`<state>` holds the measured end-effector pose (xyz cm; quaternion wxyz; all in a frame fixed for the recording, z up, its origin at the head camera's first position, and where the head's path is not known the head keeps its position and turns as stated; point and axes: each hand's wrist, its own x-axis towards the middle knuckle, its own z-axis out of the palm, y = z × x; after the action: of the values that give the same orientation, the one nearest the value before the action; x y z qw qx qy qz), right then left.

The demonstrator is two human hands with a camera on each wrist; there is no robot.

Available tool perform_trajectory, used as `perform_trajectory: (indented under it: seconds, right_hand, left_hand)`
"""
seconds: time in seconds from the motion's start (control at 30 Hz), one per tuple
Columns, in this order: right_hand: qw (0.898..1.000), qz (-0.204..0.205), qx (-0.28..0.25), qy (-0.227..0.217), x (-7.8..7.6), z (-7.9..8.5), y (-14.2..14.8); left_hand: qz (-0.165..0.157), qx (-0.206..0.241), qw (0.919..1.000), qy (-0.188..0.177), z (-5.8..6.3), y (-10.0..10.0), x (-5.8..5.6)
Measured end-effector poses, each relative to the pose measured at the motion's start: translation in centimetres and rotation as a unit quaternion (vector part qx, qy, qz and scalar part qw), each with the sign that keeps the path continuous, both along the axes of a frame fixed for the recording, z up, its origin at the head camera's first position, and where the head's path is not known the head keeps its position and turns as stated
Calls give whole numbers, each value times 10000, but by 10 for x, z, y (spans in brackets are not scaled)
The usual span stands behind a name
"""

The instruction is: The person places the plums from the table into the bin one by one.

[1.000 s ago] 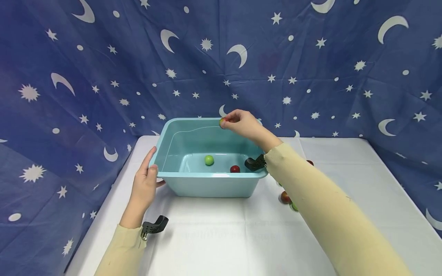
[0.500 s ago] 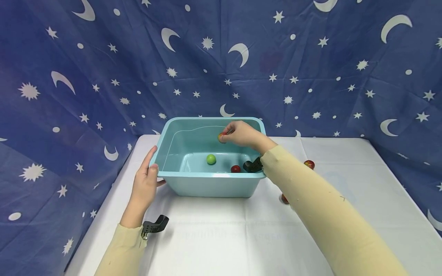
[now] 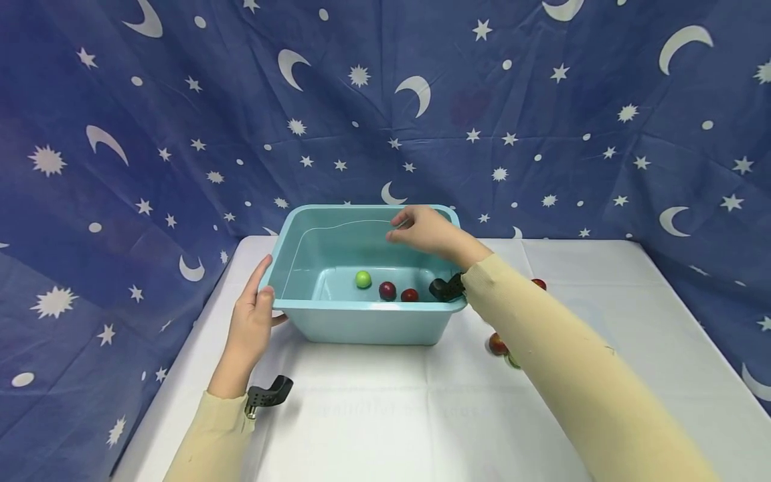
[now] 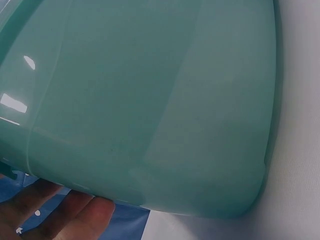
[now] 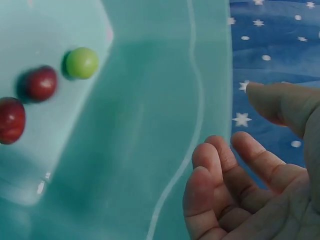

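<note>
A light blue plastic basin (image 3: 361, 325) stands on the white table. My left hand (image 3: 253, 318) grips its left rim, thumb over the near corner; fingertips (image 4: 97, 212) show along the outer side in the left wrist view. Above the right half of the basin hangs my right hand (image 3: 424, 231), its fingers loosely bent and apart with nothing between them. On the basin floor lie a small round green fruit (image 3: 363, 279), a dark red one (image 3: 387, 290) and another red fruit (image 3: 409, 295). All three also appear in the right wrist view, away from the right fingers.
Right of the basin, partly behind the right sleeve, a red fruit (image 3: 497, 344) and a green fruit (image 3: 513, 360) lie on the white tablecloth (image 3: 361, 415). Farther back is another red fruit (image 3: 539, 284). A blue curtain (image 3: 337, 100) with moons and stars hangs behind.
My right hand has lowered into the basin's opening and let go of the reddish fruit it pinched; a dark red fruit now lies between the other two. The left hand has stayed put.
</note>
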<state>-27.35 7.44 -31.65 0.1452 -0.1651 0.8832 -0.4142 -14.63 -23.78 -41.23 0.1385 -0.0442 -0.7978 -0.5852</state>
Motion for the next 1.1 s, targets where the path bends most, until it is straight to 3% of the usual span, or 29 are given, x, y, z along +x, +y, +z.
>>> perform_trajectory:
  seconds: [0.3, 0.47, 0.73, 1.1]
  right_hand:
    - [9987, -214, -216, 418, 16, 25, 32]
    - [9974, -482, -241, 481, 21, 24, 67]
    - [9929, -1128, -2, 375, 29, -3, 122]
    - [9859, -1649, -272, 87, 42, -47, 167]
  left_hand:
    - [28, -24, 10000, 14, 0, -2, -1]
    - [25, -67, 10000, 4, -2, -2, -2]
    - [80, -206, 9998, -6, -3, -4, -1]
    - [25, -151, 9999, 4, -5, -3, -1]
